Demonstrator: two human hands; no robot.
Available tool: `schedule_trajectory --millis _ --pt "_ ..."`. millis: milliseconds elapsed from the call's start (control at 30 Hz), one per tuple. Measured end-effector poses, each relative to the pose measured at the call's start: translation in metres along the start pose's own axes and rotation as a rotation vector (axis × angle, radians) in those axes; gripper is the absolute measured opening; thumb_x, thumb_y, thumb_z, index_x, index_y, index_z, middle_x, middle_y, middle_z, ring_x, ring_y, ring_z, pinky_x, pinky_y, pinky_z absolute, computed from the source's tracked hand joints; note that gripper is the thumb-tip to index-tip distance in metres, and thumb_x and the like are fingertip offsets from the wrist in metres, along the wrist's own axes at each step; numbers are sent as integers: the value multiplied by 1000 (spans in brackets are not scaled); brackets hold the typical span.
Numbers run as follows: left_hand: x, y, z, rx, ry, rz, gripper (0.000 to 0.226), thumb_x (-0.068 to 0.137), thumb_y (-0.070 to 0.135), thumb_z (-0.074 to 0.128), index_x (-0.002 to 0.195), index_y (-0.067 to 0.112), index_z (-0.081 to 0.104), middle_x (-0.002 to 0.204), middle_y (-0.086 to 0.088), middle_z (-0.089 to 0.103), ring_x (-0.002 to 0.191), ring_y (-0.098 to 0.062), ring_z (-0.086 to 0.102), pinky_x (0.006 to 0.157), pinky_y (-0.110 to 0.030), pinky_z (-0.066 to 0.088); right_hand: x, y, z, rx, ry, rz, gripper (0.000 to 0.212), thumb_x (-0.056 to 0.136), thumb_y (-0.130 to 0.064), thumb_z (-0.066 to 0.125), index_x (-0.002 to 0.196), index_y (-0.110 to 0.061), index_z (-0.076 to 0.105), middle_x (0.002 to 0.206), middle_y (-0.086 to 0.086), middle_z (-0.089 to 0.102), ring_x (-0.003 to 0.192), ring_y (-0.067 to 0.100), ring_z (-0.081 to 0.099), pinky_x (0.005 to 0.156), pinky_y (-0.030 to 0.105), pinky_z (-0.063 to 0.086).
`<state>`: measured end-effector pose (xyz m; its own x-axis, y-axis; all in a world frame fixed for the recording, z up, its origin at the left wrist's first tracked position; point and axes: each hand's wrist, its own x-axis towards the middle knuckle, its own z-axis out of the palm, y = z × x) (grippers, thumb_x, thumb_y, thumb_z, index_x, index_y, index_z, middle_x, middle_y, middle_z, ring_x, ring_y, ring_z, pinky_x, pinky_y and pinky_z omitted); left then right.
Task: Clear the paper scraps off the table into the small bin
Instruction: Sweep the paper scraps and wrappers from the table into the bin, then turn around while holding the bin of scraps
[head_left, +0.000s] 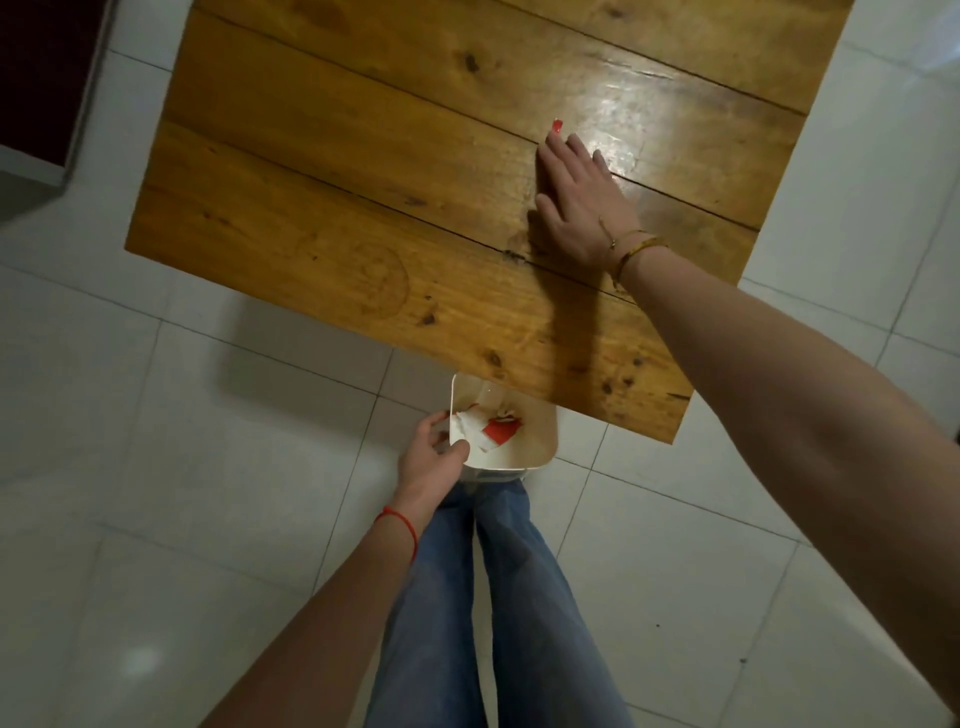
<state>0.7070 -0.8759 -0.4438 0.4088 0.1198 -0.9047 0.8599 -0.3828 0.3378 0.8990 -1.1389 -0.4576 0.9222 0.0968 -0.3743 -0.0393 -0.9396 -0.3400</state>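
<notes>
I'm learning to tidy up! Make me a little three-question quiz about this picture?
1. True or false: the small bin sits on top of the table.
2. Which hand holds the bin's rim? A) left B) right
3. What colour is the scrap at the right hand's fingers?

Key: 1. False; it is held below the table's edge. 2. A, the left hand. 3. Red.

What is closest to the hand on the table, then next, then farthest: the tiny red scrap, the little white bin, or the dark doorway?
From the right hand:
1. Small red paper scrap, at its fingertips.
2. Small white plastic bin, below the table's near edge.
3. Dark doorway, far left.
</notes>
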Motion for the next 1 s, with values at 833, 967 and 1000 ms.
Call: schedule_trajectory --millis 833,967,1000 --pt "-24 -21 -18 91 -20 91 50 76 10 59 125 20 53 110 -10 68 89 -22 63 89 -42 55 -241 -105 117 116 11 -162 48 99 -34 41 141 -11 43 142 9 49 136 27 38 115 41 30" --pt "-56 -25 -31 120 -44 114 49 75 10 59 122 24 54 109 -7 67 94 -21 63 91 -44 54 -269 -123 96 214 133 -40 46 97 -30 45 140 -12 44 138 7 50 130 23 43 112 37 35" --pt "-66 -24 -34 116 -56 125 48 75 10 58 121 25 53 110 -7 66 94 -20 63 91 -44 54 -278 -128 90 229 158 -18 45 97 -28 46 139 -12 45 138 7 51 130 23 44 112 37 35"
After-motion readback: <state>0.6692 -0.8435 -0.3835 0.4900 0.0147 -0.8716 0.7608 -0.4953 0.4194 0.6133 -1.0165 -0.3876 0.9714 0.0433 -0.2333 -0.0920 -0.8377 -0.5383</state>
